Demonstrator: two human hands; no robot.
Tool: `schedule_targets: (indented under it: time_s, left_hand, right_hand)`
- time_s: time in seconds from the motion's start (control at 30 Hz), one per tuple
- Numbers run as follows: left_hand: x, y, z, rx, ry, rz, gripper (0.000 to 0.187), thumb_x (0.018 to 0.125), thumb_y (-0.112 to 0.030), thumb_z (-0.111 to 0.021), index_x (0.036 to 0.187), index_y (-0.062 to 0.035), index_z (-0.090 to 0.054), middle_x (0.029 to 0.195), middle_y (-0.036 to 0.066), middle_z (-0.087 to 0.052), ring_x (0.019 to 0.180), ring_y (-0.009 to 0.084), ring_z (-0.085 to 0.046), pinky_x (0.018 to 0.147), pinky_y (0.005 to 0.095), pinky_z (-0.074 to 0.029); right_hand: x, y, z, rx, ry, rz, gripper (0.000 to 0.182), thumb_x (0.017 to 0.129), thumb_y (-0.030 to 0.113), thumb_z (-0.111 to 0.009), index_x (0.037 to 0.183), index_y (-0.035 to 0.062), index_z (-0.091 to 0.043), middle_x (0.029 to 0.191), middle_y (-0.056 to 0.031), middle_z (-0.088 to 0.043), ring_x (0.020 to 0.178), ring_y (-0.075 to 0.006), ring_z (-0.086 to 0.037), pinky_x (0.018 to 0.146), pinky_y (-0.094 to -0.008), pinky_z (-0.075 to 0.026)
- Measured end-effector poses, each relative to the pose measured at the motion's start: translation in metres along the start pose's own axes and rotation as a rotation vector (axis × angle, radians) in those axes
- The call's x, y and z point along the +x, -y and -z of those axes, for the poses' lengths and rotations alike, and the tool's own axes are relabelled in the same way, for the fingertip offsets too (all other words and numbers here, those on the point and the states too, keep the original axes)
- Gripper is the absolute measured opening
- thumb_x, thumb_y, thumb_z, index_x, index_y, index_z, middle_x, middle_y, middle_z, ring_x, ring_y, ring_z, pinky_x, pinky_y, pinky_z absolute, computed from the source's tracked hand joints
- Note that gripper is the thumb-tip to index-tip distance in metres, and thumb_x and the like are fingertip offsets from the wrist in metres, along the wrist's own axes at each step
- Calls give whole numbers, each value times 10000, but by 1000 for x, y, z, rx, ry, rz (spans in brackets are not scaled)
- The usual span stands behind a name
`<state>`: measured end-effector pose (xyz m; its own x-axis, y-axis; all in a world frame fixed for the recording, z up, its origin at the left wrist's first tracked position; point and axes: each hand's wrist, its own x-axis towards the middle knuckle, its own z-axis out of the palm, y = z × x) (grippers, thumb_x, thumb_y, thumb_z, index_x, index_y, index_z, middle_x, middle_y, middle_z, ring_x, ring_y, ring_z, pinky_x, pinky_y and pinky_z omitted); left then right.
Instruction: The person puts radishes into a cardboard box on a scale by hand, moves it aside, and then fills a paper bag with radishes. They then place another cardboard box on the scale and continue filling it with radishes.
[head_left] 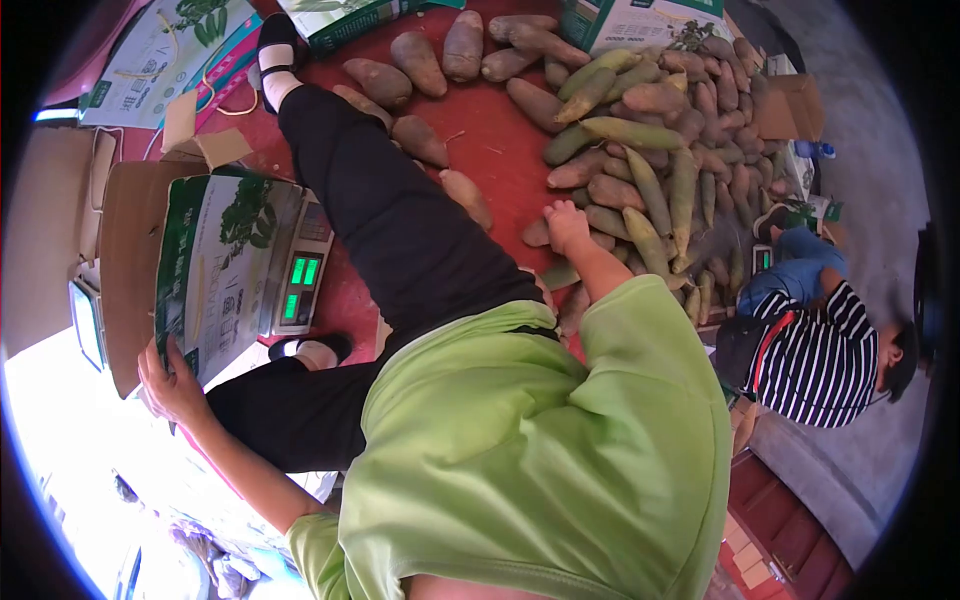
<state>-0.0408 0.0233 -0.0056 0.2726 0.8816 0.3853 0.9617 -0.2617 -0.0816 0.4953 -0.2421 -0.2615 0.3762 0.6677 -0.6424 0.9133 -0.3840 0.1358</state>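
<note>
At the left, a green and white printed carton [225, 265] with open flaps sits on a scale [302, 275] with lit green digits. My left hand [172, 385] grips the near edge of this carton, its thumb on the printed side. My right hand [568, 228] is at the near left edge of a large pile of long brown and green gourd-like vegetables [650, 190]. Its fingers are curled beside a small brown one [537, 233]; what they hold, if anything, is hidden.
Loose brown vegetables [418, 62] lie across the red floor covering [495, 170] ahead. More printed cartons [655, 22] stand behind the pile. A person in a striped shirt [815, 345] is at the right, near another scale [763, 258]. My legs straddle the floor between carton and pile.
</note>
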Motion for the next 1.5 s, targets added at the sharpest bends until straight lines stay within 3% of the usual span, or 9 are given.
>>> schedule_targets:
  time_s: [0.3,0.83,0.97,1.0,1.07,1.17,1.33,1.4,1.5]
  left_hand:
    - [0,-10,5,3,26,3,139,848,-177,-655,967,-106,-641,858,52,-619,812,261,-611,670,369,-470]
    - [3,-24,14,-61,-35,-2,147,778,-87,-663,920,-125,-662,860,36,-629,824,247,-612,711,369,-482]
    - [1,-24,18,-19,-24,-32,147,771,-87,-657,912,-129,-651,842,24,-618,813,228,-608,694,360,-476]
    - [0,-23,18,-16,-27,-43,144,769,-86,-656,907,-129,-649,840,21,-617,809,222,-608,687,359,-475]
    - [-1,-22,19,-13,-21,-71,142,763,-97,-659,903,-122,-650,829,16,-610,794,213,-605,667,353,-469]
    - [-4,-24,21,9,-21,-92,154,758,-97,-650,911,-118,-650,818,10,-595,780,201,-600,657,345,-467]
    - [-5,-23,21,27,-65,-126,144,734,-105,-627,877,-121,-638,781,3,-563,738,183,-578,619,325,-452]
    - [-7,-23,21,23,-48,-143,151,716,-104,-617,865,-122,-632,774,2,-557,723,174,-569,605,317,-444]
    - [-9,-24,24,14,-62,-157,155,704,-103,-611,858,-116,-625,748,1,-534,706,170,-559,592,308,-444]
  right_hand:
    - [16,42,-31,-220,102,340,366,819,163,-574,1184,190,-576,1188,-31,-531,1173,-227,-463,903,-445,-393]
    - [11,24,-21,-362,-16,369,219,841,195,-546,1044,192,-627,1132,-40,-548,1117,-220,-491,855,-430,-394]
    - [-1,28,34,-214,-120,104,247,776,142,-621,1020,157,-583,1087,-61,-571,1091,-277,-530,828,-447,-463]
    - [37,1,-15,-75,-245,-19,354,686,116,-713,1015,125,-583,1092,-79,-572,1039,-312,-557,825,-443,-482]
    - [45,-23,-8,434,-316,-117,457,616,97,-773,1031,91,-583,1091,-113,-570,1000,-328,-568,844,-424,-481]
    - [52,-30,16,688,-411,-260,457,679,92,-746,1097,76,-562,1101,-147,-552,1030,-340,-557,902,-403,-457]
    - [59,9,102,737,-617,-82,465,691,92,-760,1113,57,-569,1069,-139,-544,1003,-329,-552,883,-392,-451]
    - [55,34,157,735,-810,202,444,711,80,-742,1119,60,-567,1066,-131,-542,1011,-304,-546,888,-378,-444]
    - [44,72,239,827,-879,399,429,724,58,-720,1128,62,-573,1083,-123,-543,1039,-278,-538,913,-357,-427]
